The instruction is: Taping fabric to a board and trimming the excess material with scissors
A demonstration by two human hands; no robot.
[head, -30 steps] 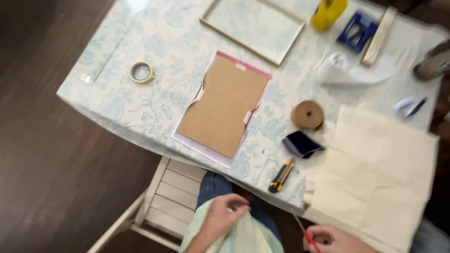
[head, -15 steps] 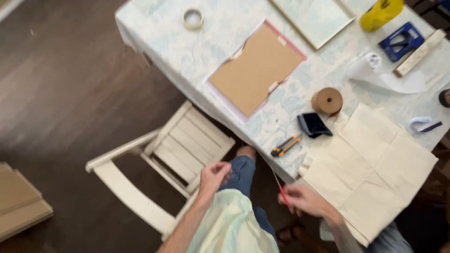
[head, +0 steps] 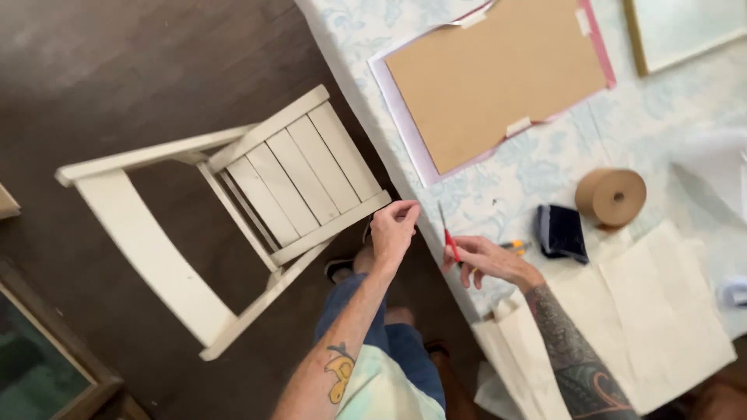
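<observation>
My left hand [head: 393,232] is raised beside the table edge, just past the seat of the white slatted chair [head: 272,187]. Its thumb and fingers are pinched together, and I can see nothing between them. My right hand [head: 489,262] is at the table's edge and holds a thin red-handled tool [head: 450,241] with its metal tip pointing up. A yellow utility knife [head: 514,246] lies partly hidden behind that hand. The two hands are about a hand's width apart.
The table with a pale blue floral cloth [head: 498,194] carries a brown cardboard backing [head: 498,78] on pink and white sheets, a brown tape roll [head: 611,196], a dark block [head: 562,232], a cream cloth bag [head: 646,311] and a frame [head: 685,31]. Dark wood floor lies to the left.
The view has swung in closer to the table edge and chair. Both hands have risen from near my body to the table edge, the right still holding the red tool.
</observation>
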